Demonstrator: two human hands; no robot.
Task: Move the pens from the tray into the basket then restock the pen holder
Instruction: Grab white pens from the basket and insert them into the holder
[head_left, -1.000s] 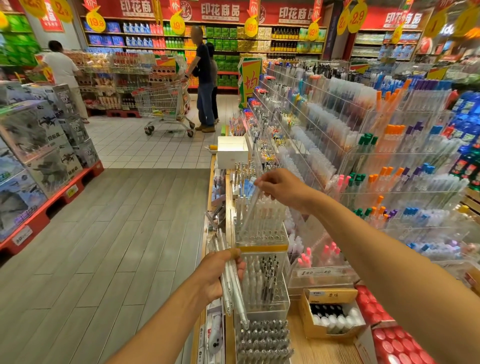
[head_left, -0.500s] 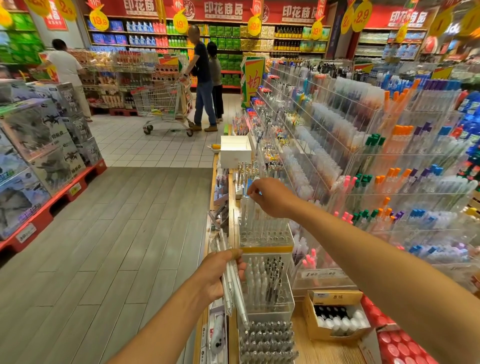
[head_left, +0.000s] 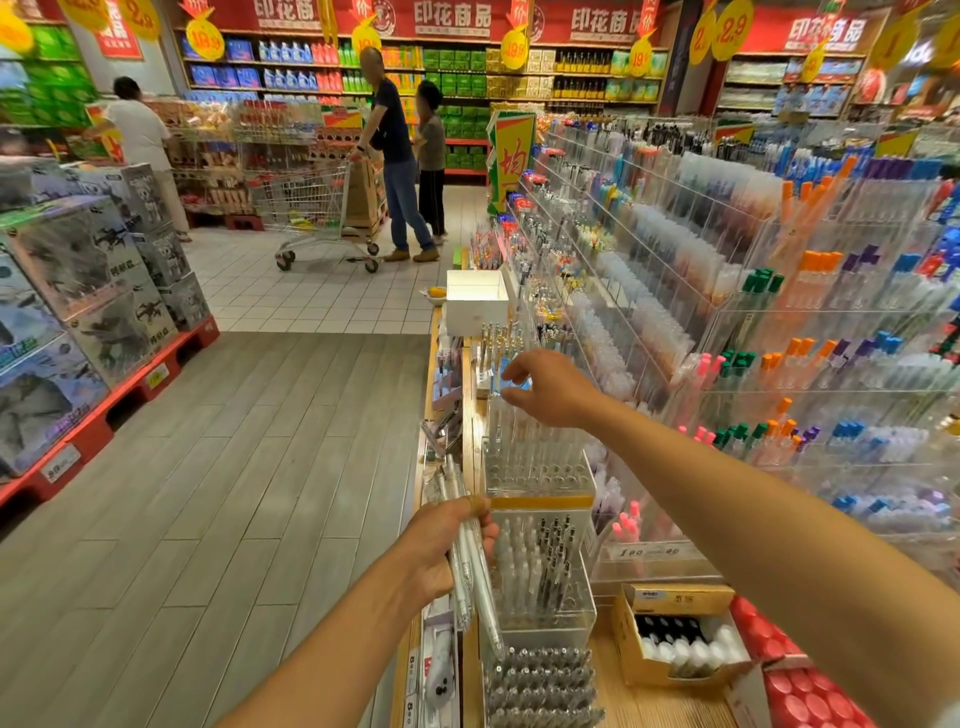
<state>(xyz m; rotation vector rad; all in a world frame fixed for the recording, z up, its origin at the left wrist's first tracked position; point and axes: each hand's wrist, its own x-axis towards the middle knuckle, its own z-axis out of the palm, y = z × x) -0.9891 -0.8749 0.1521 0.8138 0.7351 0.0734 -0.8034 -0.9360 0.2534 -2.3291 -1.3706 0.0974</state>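
Observation:
My left hand (head_left: 447, 545) grips a bundle of clear-bodied white pens (head_left: 470, 566) that point down and to the right, beside the shelf's front edge. A clear acrylic pen holder (head_left: 537, 478) with a yellow strip stands on the shelf, with several clear pens upright in it. My right hand (head_left: 550, 387) hovers just above those pens, fingers spread, nothing visible in it. A second clear holder (head_left: 545, 587) with white and black pens stands nearer to me.
A grey rack of pens (head_left: 540, 686) sits nearest me, a cardboard box of bottles (head_left: 675, 639) to its right. Tiered acrylic pen shelves (head_left: 753, 312) rise on the right. A white box (head_left: 475, 301) sits farther along. People with a shopping cart (head_left: 311, 213) stand in the aisle.
My right hand held a pen over the far holder, lowered it in, and now has its fingers apart above the pens. My left hand keeps its bundle.

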